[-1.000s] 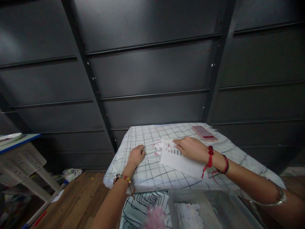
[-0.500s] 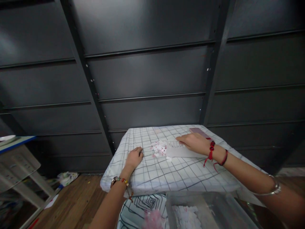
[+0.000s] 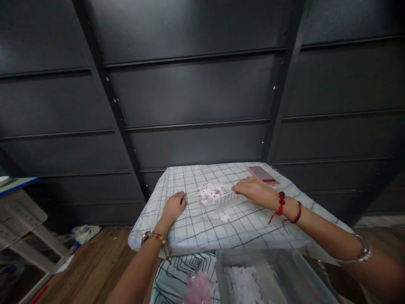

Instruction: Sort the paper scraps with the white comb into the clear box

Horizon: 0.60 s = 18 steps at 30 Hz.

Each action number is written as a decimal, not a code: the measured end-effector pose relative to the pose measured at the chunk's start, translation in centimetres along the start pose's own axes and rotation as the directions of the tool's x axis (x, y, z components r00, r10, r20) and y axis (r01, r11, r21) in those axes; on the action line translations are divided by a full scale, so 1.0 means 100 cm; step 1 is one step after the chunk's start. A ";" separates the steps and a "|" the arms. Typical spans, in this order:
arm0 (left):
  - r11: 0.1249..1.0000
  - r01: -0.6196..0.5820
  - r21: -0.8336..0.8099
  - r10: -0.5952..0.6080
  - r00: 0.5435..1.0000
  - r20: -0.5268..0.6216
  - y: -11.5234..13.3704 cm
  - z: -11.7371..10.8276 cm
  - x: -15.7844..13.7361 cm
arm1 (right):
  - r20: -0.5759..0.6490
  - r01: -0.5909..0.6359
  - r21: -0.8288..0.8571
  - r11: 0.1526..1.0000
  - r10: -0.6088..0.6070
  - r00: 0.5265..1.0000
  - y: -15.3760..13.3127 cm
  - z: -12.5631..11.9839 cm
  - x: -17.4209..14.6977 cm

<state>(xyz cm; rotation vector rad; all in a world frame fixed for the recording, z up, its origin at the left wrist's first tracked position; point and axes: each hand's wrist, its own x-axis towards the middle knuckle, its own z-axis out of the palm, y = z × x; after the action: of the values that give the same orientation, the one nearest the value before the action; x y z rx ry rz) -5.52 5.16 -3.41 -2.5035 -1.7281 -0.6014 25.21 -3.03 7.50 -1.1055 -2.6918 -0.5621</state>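
My right hand [image 3: 255, 191] grips the upper edge of a thin white slotted plate [image 3: 229, 202], tilted above the checked cloth, with part of it hidden behind my fingers. Just left of the plate lies a loose heap of small white and pink pieces [image 3: 210, 193]. A single white piece [image 3: 225, 217] lies apart, below the plate. My left hand [image 3: 174, 207] rests on the cloth left of the heap, fingers curled in. A dark spot shows between thumb and fingers; whether it is an object or shadow I cannot make out.
A pink phone-like slab [image 3: 263, 175] lies behind my right hand on the cloth-covered table [image 3: 196, 236]. In front stands a translucent bin [image 3: 284, 270] with white pieces [image 3: 243, 283], beside a pink bag-like bundle [image 3: 199, 289]. Dark metal panels [image 3: 196, 93] rise behind. A blue-edged table [image 3: 19, 185] stands left.
The white plate has tipped and turned in my right hand, from showing its broad face to a narrower slant. More of the pink slab shows now. My left hand stays on the cloth.
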 end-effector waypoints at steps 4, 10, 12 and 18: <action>1.000 -0.018 0.021 0.018 1.000 -0.002 -0.001 0.001 0.001 | -0.003 0.017 0.064 0.998 -0.017 1.000 -0.005 0.003 -0.014; 0.997 -0.028 0.077 0.025 0.999 0.037 0.004 -0.002 0.000 | 0.002 0.030 0.129 0.991 -0.031 1.000 -0.009 -0.002 -0.037; 0.993 -0.036 0.115 0.030 0.998 0.056 0.007 -0.006 -0.001 | -0.011 0.015 0.127 0.992 -0.014 1.000 -0.010 -0.005 -0.038; 0.976 -0.064 0.208 0.056 0.997 0.044 0.030 -0.022 -0.007 | -0.009 -0.056 0.100 0.993 0.057 0.998 -0.010 -0.005 -0.033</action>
<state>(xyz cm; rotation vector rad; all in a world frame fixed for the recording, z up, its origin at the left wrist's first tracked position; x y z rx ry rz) -3.64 2.87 -1.00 -2.4247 -1.6254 -0.3495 26.83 -5.96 6.68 -1.1439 -2.6369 -0.4185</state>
